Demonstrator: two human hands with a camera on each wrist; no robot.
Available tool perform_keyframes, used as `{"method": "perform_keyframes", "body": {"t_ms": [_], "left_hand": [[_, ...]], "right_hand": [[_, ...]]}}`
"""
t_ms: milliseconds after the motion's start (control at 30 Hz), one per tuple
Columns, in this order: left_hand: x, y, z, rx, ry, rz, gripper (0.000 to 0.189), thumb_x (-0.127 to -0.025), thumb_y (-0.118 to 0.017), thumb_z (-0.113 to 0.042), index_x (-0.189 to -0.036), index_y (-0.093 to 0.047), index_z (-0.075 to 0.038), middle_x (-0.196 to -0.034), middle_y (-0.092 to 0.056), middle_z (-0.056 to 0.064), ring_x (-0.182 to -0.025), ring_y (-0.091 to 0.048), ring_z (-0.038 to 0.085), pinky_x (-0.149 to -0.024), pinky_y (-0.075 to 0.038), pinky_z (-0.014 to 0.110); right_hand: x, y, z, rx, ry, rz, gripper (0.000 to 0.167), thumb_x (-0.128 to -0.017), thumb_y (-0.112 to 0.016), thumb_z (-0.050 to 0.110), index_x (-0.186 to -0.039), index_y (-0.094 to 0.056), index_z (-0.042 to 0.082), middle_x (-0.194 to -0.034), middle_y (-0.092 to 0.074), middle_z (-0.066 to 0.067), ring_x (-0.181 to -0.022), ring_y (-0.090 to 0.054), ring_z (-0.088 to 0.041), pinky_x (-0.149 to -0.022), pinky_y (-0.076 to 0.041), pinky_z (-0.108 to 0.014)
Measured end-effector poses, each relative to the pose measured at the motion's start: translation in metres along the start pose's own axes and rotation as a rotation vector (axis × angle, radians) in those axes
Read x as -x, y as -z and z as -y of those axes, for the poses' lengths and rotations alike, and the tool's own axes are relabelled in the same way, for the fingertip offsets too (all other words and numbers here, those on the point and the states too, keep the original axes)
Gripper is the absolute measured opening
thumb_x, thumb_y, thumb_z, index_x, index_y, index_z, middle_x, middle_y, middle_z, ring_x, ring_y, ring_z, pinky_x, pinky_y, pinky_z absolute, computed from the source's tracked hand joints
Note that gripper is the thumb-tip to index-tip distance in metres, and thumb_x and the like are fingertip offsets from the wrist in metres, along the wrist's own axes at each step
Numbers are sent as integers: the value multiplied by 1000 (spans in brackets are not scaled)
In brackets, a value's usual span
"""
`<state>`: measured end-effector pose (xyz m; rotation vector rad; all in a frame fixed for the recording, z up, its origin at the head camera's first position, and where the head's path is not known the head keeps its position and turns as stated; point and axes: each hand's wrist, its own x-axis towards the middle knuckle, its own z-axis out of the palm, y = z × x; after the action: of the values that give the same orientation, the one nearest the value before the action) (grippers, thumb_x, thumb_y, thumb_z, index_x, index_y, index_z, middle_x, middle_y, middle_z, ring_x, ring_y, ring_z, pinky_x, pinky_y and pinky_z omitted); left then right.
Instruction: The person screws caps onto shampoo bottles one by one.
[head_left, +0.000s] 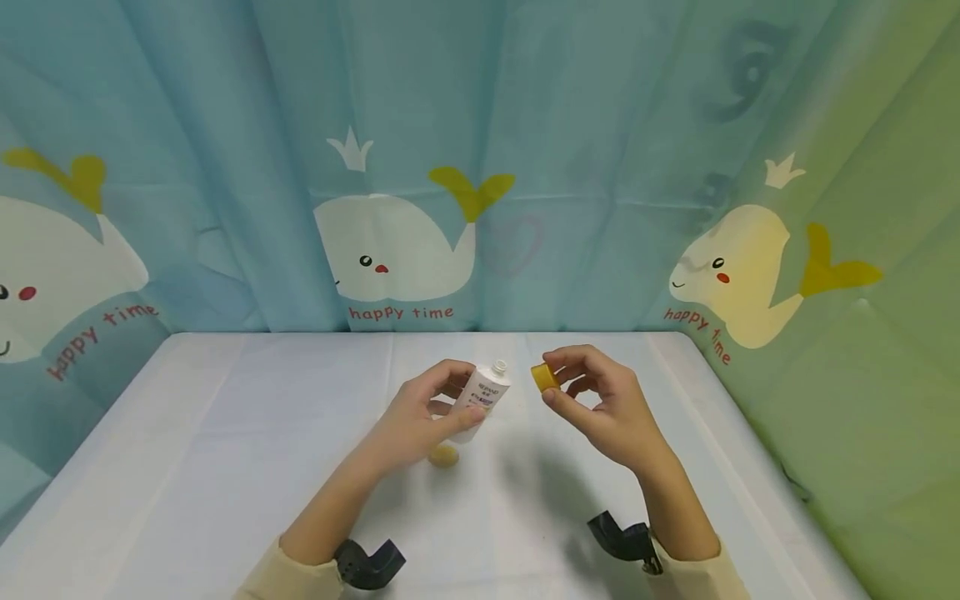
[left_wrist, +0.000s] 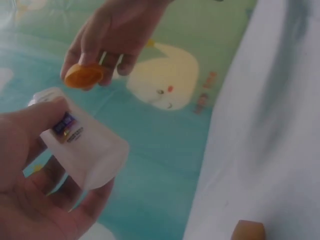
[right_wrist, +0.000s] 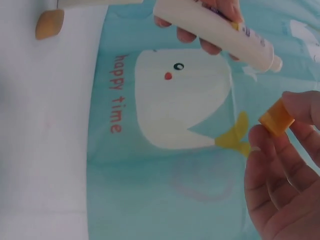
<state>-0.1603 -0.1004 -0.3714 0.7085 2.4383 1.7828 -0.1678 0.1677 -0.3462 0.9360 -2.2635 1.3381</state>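
My left hand (head_left: 416, 417) grips a white squeeze tube (head_left: 481, 395) with printed lettering, its bare nozzle tilted up and to the right. In the left wrist view the thumb lies across the label of the tube (left_wrist: 90, 142). A yellow cap (head_left: 544, 377) is pinched between the thumb and fingers of my right hand (head_left: 607, 408), a little to the right of the nozzle and apart from it. The right wrist view shows this cap (right_wrist: 276, 118) below the tube's nozzle end (right_wrist: 276, 63).
On the white table (head_left: 247, 467) a small round yellow object (head_left: 443, 456) lies just below the tube. Behind the table hangs a blue-green curtain (head_left: 585, 167) printed with whales. Dark curved mounts (head_left: 369, 565) sit at both wrists.
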Motion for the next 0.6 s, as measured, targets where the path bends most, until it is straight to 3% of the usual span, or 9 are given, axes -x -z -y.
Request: {"method": "perform_keyframes", "body": {"t_ms": [600], "left_hand": [[4,-1,-8,-29,-17,95,37,-93,-71,-31,-127,-59,-24,-115,-65,-7,-105,-61,17,-88,-53,40]], "right_hand": [[0,-9,20,-82,71,-44,38,-83,-74,-7,-116,-67,9,-110,-69,-4,-93,-66,-16,-71,-55,-26]]}}
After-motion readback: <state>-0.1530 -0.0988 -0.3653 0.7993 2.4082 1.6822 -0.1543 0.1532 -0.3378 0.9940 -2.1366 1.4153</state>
